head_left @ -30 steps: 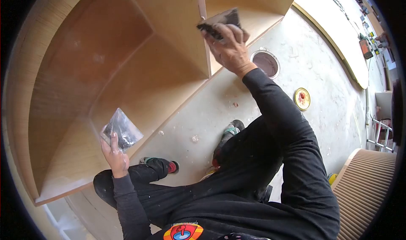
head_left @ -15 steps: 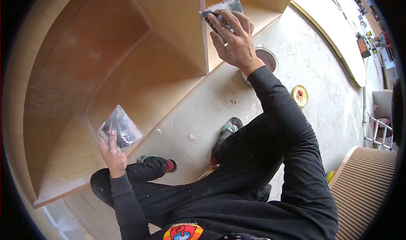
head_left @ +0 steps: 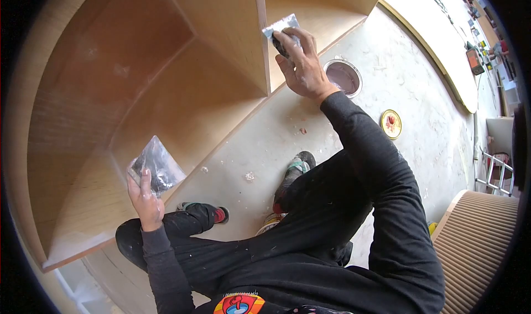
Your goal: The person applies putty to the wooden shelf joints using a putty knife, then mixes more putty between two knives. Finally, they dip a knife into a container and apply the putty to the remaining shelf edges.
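Note:
My left hand (head_left: 146,203) is closed around a smeared metal putty knife (head_left: 157,167), its wide blade turned upward over the lower shelf of a wooden cabinet (head_left: 188,87). Higher up, my right hand (head_left: 303,65) grips a second putty knife (head_left: 287,25), also wide and coated with pale filler. That blade lies right at the front edge of the cabinet's upright divider (head_left: 262,43). Whitish filler lines run along the cabinet's inner corners. Beside my right wrist, an open can of greyish putty (head_left: 344,77) stands on the floor.
A yellow-rimmed lid (head_left: 391,124) with red residue lies on the speckled floor (head_left: 243,153). A long white panel (head_left: 431,43) is at the upper right, a ribbed curved wooden piece (head_left: 478,242) at the lower right. A metal ladder (head_left: 498,173) stands behind it.
My right hand has moved down and slightly left with its putty knife along the divider edge, uncovering more of the putty can. My left hand stays nearly still.

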### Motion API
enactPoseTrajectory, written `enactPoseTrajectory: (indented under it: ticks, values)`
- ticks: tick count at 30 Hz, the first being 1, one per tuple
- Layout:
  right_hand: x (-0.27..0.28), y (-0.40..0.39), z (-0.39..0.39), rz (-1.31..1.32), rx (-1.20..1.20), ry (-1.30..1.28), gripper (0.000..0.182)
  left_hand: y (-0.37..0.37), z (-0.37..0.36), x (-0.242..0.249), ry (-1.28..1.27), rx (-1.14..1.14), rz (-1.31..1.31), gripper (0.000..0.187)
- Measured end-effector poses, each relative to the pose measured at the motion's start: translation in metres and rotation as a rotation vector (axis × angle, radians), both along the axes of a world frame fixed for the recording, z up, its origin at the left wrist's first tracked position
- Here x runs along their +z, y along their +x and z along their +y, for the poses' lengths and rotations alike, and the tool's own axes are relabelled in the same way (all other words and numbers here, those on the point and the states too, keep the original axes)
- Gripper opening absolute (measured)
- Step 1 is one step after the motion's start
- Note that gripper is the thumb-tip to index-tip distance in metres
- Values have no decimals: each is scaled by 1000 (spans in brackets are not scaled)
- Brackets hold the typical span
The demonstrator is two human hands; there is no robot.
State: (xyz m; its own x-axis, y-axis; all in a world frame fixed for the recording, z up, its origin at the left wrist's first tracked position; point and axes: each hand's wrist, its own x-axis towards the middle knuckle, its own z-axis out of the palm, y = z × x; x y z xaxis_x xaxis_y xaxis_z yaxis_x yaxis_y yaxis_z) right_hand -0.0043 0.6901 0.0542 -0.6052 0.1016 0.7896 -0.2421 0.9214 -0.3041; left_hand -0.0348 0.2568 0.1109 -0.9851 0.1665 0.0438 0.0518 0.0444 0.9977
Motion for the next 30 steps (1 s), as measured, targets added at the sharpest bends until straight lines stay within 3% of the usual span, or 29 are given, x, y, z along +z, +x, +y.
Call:
enactPoseTrajectory:
  ticks: [1, 5, 13, 22, 30]
  values:
    - [2, -2, -1, 64, 73, -119, 52, 0, 0, 0, 0, 2, 1, 32]
    - [5, -23, -8, 170, 120, -160, 52, 0, 0, 0, 19, -6, -9, 31]
    - [-29, -8, 10, -43, -111, -7, 44, -1, -4, -4, 19, 14, -34, 32]
    - [41, -15, 4, 119, -192, 144, 51, -2, -4, -2, 18, -3, -21, 33]
    - [10, -14, 0, -28, -208, 197, 46, -3, -2, -2, 12, -5, -48, 32]
